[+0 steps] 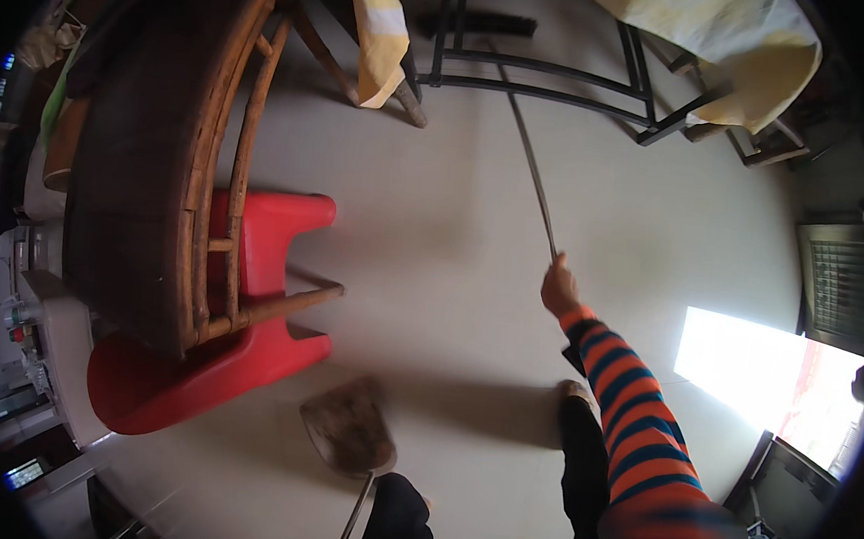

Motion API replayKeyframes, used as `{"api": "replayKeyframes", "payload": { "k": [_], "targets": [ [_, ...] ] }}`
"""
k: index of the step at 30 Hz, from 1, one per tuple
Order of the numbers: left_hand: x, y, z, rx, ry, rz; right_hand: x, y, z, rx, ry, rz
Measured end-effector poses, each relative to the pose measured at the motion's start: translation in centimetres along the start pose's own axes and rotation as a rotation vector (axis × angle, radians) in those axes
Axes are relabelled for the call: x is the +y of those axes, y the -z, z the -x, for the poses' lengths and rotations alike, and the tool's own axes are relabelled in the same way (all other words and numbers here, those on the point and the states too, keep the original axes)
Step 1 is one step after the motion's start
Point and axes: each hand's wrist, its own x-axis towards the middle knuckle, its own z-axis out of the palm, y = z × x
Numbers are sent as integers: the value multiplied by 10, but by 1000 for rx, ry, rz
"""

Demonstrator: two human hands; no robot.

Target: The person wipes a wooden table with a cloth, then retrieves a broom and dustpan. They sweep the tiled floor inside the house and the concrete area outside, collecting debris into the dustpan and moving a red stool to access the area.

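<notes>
My right hand (pixel 560 286), at the end of a striped orange and blue sleeve, is closed round the long handle of a broom (pixel 532 161). From my fist the handle slants away to a dark broom head (pixel 487 23), which lies on the floor beneath a black-framed table. A brown, dirty-looking dustpan (pixel 351 426) rests on the floor near my leg at the lower left. Its thin handle (pixel 355 518) runs out of the picture at the lower edge. My left hand is out of sight.
On the left stands a dark-topped wooden table (pixel 143 179) with bamboo-like rails; a red plastic chair (pixel 263 248) is partly under it. Black metal table legs (pixel 546 70) and a yellow-white cloth (pixel 738 51) border the far side. Bright light falls through a doorway (pixel 746 362) at right.
</notes>
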Motion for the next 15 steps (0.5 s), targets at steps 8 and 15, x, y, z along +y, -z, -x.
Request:
{"api": "replayKeyframes", "payload": {
  "k": [8,15],
  "targets": [
    [-29,39,5,91,-8,85,102,152,243,-447,-154,193],
    [-44,15,36,102,-299,303,121,348,365,-581,-166,19]
  ]
}}
